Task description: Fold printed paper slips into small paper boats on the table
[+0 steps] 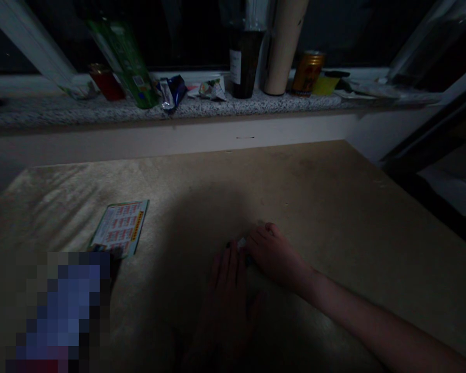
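We have both hands down on the table (334,207), well to the right of the printed card (121,228) and a little nearer to us than it, and they meet over a small pale piece (241,243) that lies on the tabletop at our fingertips. Our left hand (227,280) lies flat and open, fingers stretched forward, their tips touching or just short of the piece. Our right hand (275,256) comes in from the right with its fingers curled down beside the piece; in this dark we cannot tell whether they pinch it or only press on it. We judge the step to be steadying this small piece against the table, and any finer handling calls for careful fingertip work, since the piece is tiny and sits in our own shadow. Nothing lies between the card and our hands. Far beyond the card, on the windowsill (42,111), stand a green packet (126,62), a dark bottle (243,67) and a gold can (307,72), all well out of the way.
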A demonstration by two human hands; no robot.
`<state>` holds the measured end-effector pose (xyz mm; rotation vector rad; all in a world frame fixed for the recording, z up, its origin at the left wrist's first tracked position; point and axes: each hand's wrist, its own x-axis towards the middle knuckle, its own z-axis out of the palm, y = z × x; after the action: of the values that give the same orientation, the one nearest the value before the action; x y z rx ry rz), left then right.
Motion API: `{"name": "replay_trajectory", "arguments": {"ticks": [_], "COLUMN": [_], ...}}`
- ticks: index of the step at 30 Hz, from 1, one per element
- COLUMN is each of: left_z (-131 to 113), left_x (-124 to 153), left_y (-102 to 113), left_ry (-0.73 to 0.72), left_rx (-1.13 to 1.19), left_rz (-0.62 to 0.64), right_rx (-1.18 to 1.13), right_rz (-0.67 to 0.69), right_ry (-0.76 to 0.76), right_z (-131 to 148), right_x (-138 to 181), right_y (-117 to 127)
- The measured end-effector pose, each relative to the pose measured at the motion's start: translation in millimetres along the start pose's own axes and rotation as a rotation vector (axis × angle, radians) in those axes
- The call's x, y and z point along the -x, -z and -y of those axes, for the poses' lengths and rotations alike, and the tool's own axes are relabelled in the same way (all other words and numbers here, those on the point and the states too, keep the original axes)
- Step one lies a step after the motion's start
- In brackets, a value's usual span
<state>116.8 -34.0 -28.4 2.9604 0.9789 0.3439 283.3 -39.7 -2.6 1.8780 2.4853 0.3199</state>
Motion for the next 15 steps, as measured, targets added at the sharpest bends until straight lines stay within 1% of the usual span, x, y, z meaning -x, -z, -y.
{"name": "replay_trajectory", "arguments": {"ticks": [5, 8, 13, 15], "left_z": [1.8, 0.6, -4.6, -5.6], "left_x": [0.5, 0.7, 1.6, 2.0], "left_y": [-3.1, -1.0, 2.3, 2.0], "left_ry": [-0.027, -0.048, 0.024, 0.018], "left_rx": [-0.006, -0.020, -0.035, -0.035], "left_rz": [-0.037, -0.024, -0.047, -0.054], "right_rx": [-0.088, -0.125, -0.134, -0.131], "right_rz": [-0.008, -0.002, 0.004, 0.005], "right_ry": [0.012, 0.003, 0.023, 0.030], "right_z": [-5.8, -8.0, -9.5, -9.8], "right_x": [-1.1, -1.9, -2.6, -2.8], "right_y": [-3.2, -3.8, -2.9, -1.8]}}
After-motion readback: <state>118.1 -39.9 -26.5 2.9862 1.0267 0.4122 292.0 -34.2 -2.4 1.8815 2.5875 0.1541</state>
